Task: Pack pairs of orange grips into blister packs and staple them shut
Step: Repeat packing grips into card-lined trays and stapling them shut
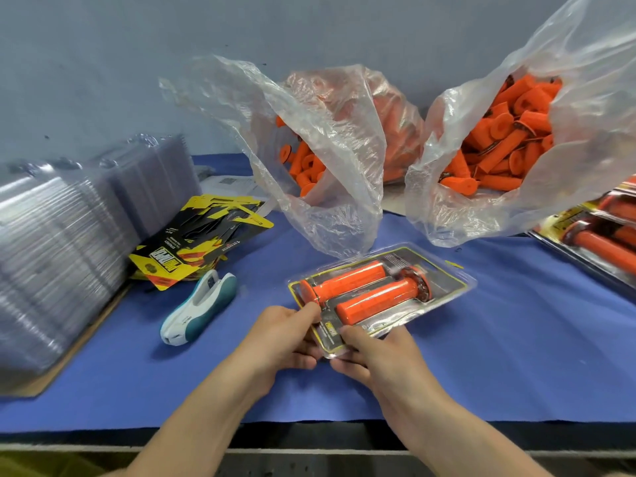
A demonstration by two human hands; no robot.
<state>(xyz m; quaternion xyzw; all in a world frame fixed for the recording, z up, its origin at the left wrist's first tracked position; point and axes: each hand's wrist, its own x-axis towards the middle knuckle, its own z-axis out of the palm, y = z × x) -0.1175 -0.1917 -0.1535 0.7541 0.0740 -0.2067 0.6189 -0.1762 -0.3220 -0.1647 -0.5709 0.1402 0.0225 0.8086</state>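
Left grip point(285, 335), right grip point(378, 356), both pinching

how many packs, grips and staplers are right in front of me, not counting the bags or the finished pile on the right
blister pack: 1
orange grips inside it: 2
stapler: 1
total: 4

blue table point(481, 339): stapler point(198, 308), card stack point(199, 242), bags point(344, 187)
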